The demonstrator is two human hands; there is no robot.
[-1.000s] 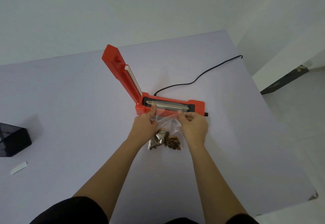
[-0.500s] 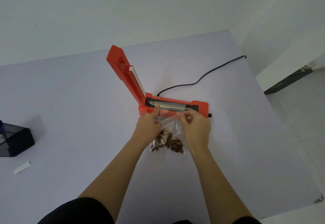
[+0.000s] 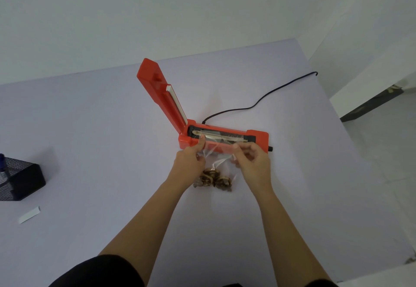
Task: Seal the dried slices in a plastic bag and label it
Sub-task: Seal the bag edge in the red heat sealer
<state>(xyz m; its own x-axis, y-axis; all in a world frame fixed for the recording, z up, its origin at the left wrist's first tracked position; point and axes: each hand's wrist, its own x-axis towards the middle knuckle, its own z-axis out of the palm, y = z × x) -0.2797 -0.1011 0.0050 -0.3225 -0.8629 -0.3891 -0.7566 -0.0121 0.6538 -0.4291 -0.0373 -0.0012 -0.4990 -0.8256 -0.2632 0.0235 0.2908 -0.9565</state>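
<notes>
Holding plastic bag mouth flat across the strip of orange heat sealer, just beyond both hands; sealer arm stands raised, likely so the film lies unwrinkled before closing. Grip: left hand pinches the bag's left corner; right hand pinches its right corner. Contents: dried slices bunched at bag bottom, between the wrists, resting on counter.

Before you, the bag is thin, clear, glossy plastic, creased; the dried slices inside look rough and matt. The sealer is smooth orange plastic with a slight sheen. The table is smooth and matt.
</notes>
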